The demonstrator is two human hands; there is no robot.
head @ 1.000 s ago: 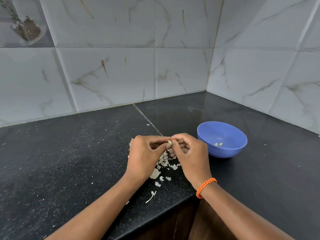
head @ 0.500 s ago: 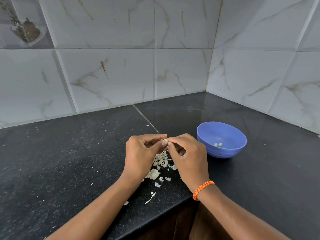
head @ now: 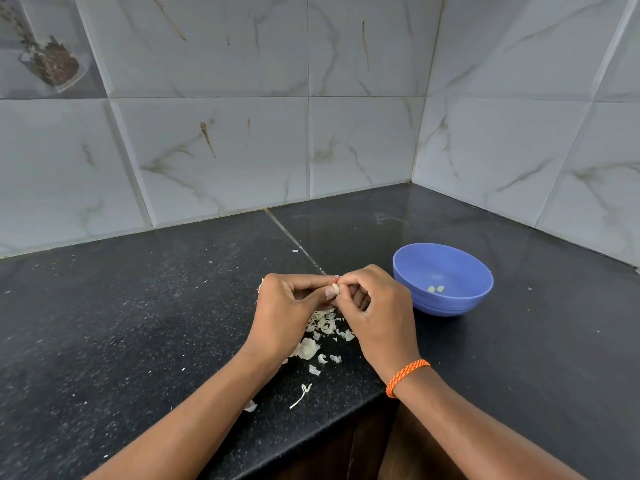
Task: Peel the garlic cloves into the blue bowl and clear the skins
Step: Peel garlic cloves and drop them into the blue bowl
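A small pale garlic clove (head: 334, 289) is pinched between my left hand (head: 289, 315) and my right hand (head: 379, 317), both held together just above the black counter. Fingers of both hands curl round the clove. Under and between the hands lies a heap of papery garlic skins (head: 323, 329), with loose bits trailing toward the counter's front edge. To the right stands the blue bowl (head: 460, 304), upright, with two peeled cloves (head: 435, 289) at its bottom.
The black stone counter (head: 138, 323) meets marble-look wall tiles at the back and right, forming a corner. Its front edge runs close below my wrists. A thin white stem piece (head: 300, 395) lies near that edge. An orange band (head: 405, 375) circles my right wrist.
Both hands stay together over the skins and shift only slightly. The clove has turned a little between the fingertips and shows more between the thumbs now.
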